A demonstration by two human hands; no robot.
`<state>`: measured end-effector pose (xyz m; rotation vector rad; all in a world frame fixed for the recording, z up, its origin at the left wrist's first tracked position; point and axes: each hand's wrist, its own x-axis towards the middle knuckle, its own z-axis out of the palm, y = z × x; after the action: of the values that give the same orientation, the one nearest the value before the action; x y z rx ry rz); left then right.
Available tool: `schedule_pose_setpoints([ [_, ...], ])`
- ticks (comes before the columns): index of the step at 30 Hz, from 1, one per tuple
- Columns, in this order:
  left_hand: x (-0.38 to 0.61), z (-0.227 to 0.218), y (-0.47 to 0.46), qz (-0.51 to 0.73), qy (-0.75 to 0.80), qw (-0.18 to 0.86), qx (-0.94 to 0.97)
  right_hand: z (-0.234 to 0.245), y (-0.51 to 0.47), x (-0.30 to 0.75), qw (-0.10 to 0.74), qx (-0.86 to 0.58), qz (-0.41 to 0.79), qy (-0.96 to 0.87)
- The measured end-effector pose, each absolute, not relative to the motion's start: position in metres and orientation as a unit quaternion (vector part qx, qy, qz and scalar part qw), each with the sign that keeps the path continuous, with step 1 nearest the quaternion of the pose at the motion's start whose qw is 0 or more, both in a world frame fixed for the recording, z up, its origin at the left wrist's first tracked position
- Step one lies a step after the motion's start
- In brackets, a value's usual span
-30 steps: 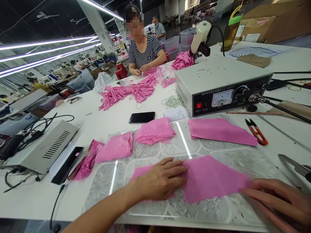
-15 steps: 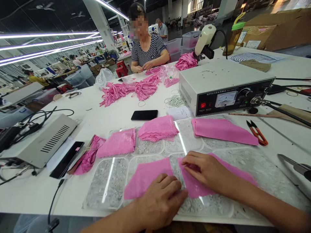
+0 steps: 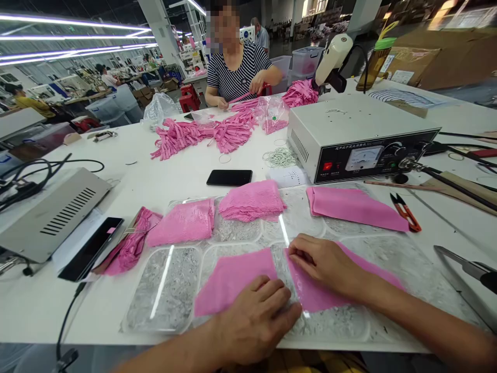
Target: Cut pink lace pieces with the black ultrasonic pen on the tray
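Note:
Two flat pink fabric pieces lie side by side on a clear compartmented plastic sheet point(image 3: 163, 290). Over the lower right of the left fabric piece point(image 3: 229, 280) rests my left hand point(image 3: 258, 316), its fingers curled. Its thumb and forefinger come together at the lower left corner of the right fabric piece point(image 3: 316, 295). My right hand point(image 3: 330, 264) lies across that same piece and pinches its upper left corner. The fingertips of both hands are partly hidden. Behind them sit two stacks of textured pink fabric point(image 3: 182, 223) point(image 3: 252, 202) and a folded pink fabric stack point(image 3: 353, 207).
A grey control box point(image 3: 361, 134) stands at the back right, orange-handled snips point(image 3: 406, 212) in front of it. Beyond the black phone point(image 3: 229, 177) are pink strip bundles point(image 3: 202, 134). Across the table a person in stripes point(image 3: 240, 72) handles a pink strip. Another grey box point(image 3: 54, 212) is left.
The view has shifted slightly. Both my hands keep nearly the same pose on the fabric. The person opposite has moved their hands apart, with a pink strip stretched between them.

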<state>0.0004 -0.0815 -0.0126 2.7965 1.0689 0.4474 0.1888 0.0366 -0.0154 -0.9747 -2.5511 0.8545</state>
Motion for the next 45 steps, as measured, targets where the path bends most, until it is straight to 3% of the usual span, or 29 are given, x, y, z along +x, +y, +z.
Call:
schedule_pose_setpoints([
  [21,0.003,-0.004,-0.074,0.177,0.320,0.059,0.929,-0.017,0.041,0.183,0.163,-0.365,0.308,-0.863],
  [28,0.000,0.005,-0.068,0.203,0.323,0.071,0.922,-0.003,0.041,0.193,0.224,-0.352,0.339,-0.843],
  [36,0.000,-0.006,-0.048,0.120,0.289,-0.064,0.948,-0.001,0.033,0.292,0.318,-0.477,0.253,-0.779],
  [41,0.002,-0.023,-0.038,0.153,0.259,-0.116,0.947,-0.017,0.011,0.333,0.317,-0.524,0.236,-0.754],
  [45,0.002,-0.026,-0.034,0.156,0.245,-0.141,0.946,-0.018,0.004,0.332,0.310,-0.471,0.221,-0.796],
])
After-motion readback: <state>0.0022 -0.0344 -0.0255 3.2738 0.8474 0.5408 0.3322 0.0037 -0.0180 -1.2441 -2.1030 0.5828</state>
